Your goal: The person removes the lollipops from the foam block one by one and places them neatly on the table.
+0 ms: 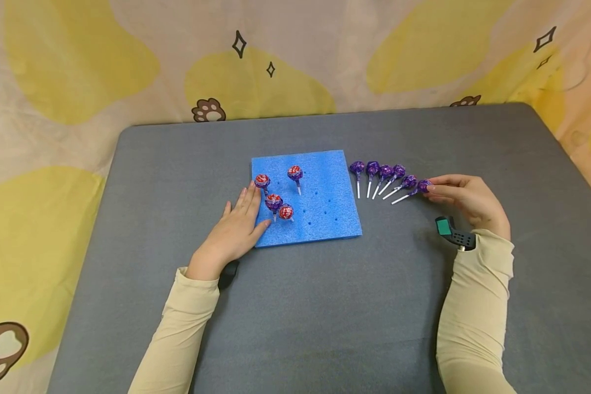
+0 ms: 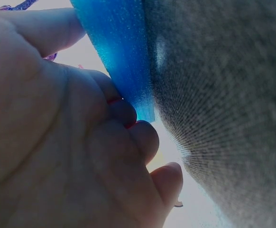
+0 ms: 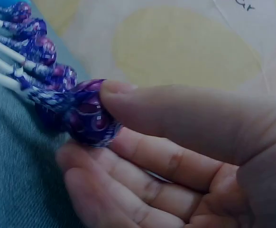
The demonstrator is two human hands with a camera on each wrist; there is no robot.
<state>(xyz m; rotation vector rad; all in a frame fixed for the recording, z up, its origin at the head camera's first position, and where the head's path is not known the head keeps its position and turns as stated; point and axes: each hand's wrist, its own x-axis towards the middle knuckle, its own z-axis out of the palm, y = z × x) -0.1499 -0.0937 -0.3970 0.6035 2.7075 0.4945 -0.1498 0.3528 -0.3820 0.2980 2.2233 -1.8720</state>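
My left hand (image 1: 233, 230) lies with straight fingers along the left edge of a blue foam board (image 1: 320, 164). In the left wrist view its fingertips touch the board's side. Several lollipops stand in the board near that hand, among them a red-topped lollipop (image 1: 295, 173) set a little apart. My right hand (image 1: 465, 200) pinches the wrapped head of a purple lollipop (image 3: 93, 114) between thumb and fingers. This one is the rightmost of a fanned row of purple lollipops (image 1: 385, 172) right of the board, with white sticks pointing toward the table's front.
Small holes dot the board, mostly on its right half. Everything rests on a grey table (image 1: 325, 306). Behind the table hangs a yellow and cream patterned cloth (image 1: 305, 82). A dark wrist device (image 1: 455, 234) with a green patch sits by the right wrist.
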